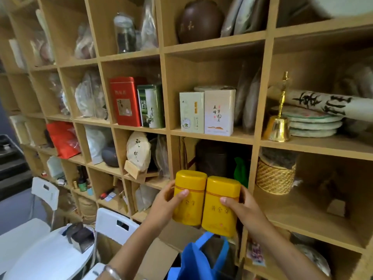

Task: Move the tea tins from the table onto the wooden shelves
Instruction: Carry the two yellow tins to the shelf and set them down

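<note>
Ok, L to R. Bottom left: round white table (40, 259) w/ a small dark box (81, 238) on it, two white folding chairs (45, 191) beside it. Behind them the wooden shelves (165, 77) fill the view, grid of cubbies. Left cubbies: plastic-wrapped stuff, too blurry to ID, plus a red bag (63, 139). Mid cubby: red tin (125, 102) and green tin (151, 107) upright, touching. Next cubby right: two pale boxes (207, 112) side by side.

My left hand (164, 203) grips the left yellow tin (189, 199), thumb across its front, fingers wrapped round the far side. My right hand (240, 209) grips the right yellow tin (221, 207) the same way, thumb on the front. Both tins upright, slightly tilted, sides pressed against each other, in the air in front of the shelves, at the cubby w/ a dark jar (212, 158) and sth green (241, 172). Not resting on any shelf. Blue bag (201, 259) right below the tins.

Further right: woven basket (275, 178) in the next cubby; above it a gold bell (278, 122), a stack of round tea cakes (312, 123) and a paper roll (327, 104) w/ black brush writing.
</note>
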A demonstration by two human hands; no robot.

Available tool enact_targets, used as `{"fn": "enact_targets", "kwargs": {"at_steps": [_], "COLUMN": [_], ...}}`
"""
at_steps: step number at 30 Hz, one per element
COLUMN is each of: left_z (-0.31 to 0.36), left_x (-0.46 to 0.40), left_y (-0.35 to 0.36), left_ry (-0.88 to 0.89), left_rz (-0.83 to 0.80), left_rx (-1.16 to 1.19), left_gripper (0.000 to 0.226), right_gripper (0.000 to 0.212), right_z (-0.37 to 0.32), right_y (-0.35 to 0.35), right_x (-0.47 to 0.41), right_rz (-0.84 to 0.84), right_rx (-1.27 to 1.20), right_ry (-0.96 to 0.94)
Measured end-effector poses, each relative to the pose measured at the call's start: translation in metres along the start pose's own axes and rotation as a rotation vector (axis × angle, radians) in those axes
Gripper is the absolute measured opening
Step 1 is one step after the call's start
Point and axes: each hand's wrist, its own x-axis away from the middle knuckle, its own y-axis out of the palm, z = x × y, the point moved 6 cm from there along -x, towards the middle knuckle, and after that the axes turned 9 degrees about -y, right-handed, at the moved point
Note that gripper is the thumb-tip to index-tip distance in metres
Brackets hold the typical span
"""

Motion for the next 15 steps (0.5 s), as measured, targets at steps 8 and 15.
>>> {"fn": "enact_targets", "kwargs": {"at_steps": [8, 15], "left_z": [-0.022, -0.047], "left_x": [-0.087, -0.153], "left_y": [-0.017, -0.01], "left_ry": [-0.054, -0.063], "left_rz": [-0.11, -0.219], "left_rx": [0.039, -0.014], "left_gripper": [0.047, 0.042], "right_gripper": [0.07, 0.062], "right_z": [0.033, 0.06], "right_y": [0.003, -0.007], "right_x": [-0.062, -0.081], "right_rz": [0.061, 0.264], "right_rx": [0.15, 0.272], "right_ry": [0.026, 0.05]}}
